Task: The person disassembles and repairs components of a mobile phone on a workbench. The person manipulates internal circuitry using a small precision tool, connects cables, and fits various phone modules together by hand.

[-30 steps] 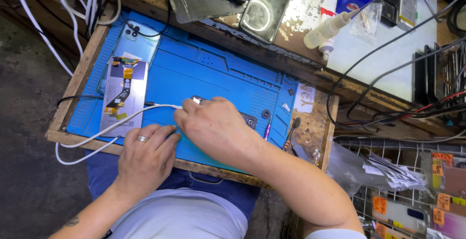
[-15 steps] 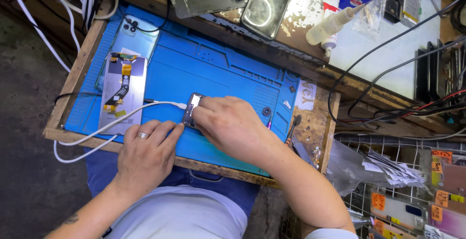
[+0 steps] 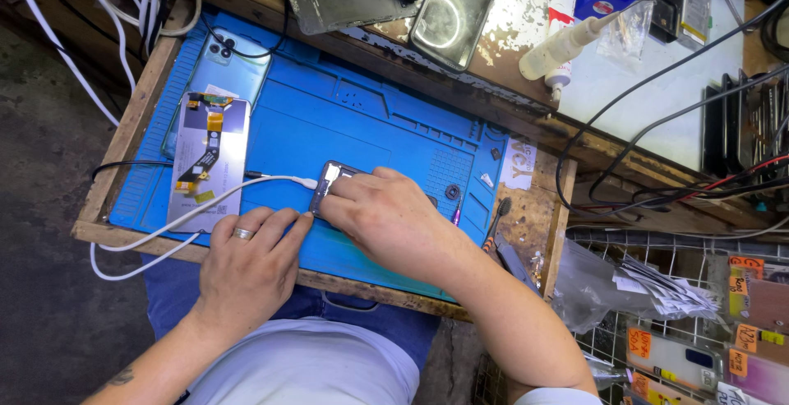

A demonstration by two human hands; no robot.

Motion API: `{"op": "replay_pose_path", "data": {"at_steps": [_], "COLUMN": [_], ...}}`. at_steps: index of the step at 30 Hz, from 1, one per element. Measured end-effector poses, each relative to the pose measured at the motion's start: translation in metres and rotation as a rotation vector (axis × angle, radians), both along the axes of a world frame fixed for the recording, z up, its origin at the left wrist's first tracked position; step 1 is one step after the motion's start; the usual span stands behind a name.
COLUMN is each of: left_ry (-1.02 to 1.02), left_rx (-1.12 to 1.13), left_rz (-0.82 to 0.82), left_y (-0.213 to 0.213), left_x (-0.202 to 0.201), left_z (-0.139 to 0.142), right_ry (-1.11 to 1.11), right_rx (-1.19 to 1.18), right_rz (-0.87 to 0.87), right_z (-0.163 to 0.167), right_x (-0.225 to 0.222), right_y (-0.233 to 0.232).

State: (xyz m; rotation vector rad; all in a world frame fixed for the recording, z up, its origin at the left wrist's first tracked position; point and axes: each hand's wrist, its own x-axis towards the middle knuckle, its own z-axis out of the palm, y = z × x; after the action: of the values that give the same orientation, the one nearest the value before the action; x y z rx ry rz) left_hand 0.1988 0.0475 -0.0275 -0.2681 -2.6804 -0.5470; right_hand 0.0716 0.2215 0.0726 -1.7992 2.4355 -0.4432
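A dark phone [image 3: 329, 185] lies on the blue work mat [image 3: 362, 125], mostly covered by my right hand [image 3: 390, 220], whose fingers press on its upper end. A white cable [image 3: 205, 208] runs across the mat to the phone's left end. My left hand [image 3: 246, 269], with a ring on one finger, rests flat on the mat's near edge, its fingertips touching the phone's left side and the cable. A grey display panel with orange flex strips [image 3: 209, 158] lies on the mat's left part, beside a pale blue phone back cover [image 3: 230, 64].
Two dark phone parts [image 3: 456, 10] lie on the wooden bench edge behind the mat. A white squeeze bottle [image 3: 567, 43] lies at the back right. Black and red wires [image 3: 657, 183] cross the right side. Small tools [image 3: 493, 224] sit by the mat's right edge. Packaged items hang below right.
My right hand has shifted left along the mat and now shows the phone's end, with the white cable at it. My left hand moved slightly right, toward the phone.
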Motion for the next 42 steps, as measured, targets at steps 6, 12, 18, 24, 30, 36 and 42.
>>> {"op": "replay_pose_path", "data": {"at_steps": [6, 12, 18, 24, 30, 36, 42], "left_ry": [-0.008, -0.030, -0.001, -0.039, -0.012, 0.000, -0.040], "left_rx": [-0.011, -0.007, -0.020, -0.024, -0.018, -0.034, 0.045], "left_rz": [-0.002, -0.008, -0.010, -0.012, -0.011, -0.015, -0.020], "left_y": [0.000, -0.001, 0.000, -0.003, -0.002, -0.003, -0.002], "left_x": [0.000, 0.000, 0.001, 0.000, 0.001, 0.000, -0.002], "left_z": [-0.002, -0.004, -0.003, -0.004, -0.006, -0.004, 0.006], "right_ry": [0.125, 0.181, 0.198, 0.143, 0.144, -0.135, -0.209], "right_rx": [0.175, 0.111, 0.212, 0.058, 0.250, 0.022, -0.386], "right_rz": [-0.001, 0.071, 0.035, 0.047, -0.017, -0.080, -0.441], "right_z": [0.003, 0.007, 0.008, 0.006, -0.001, 0.006, 0.017], "right_x": [0.006, 0.008, 0.004, 0.011, 0.011, 0.006, -0.011], "right_y": [-0.014, -0.019, -0.022, -0.023, -0.027, -0.014, 0.052]}}
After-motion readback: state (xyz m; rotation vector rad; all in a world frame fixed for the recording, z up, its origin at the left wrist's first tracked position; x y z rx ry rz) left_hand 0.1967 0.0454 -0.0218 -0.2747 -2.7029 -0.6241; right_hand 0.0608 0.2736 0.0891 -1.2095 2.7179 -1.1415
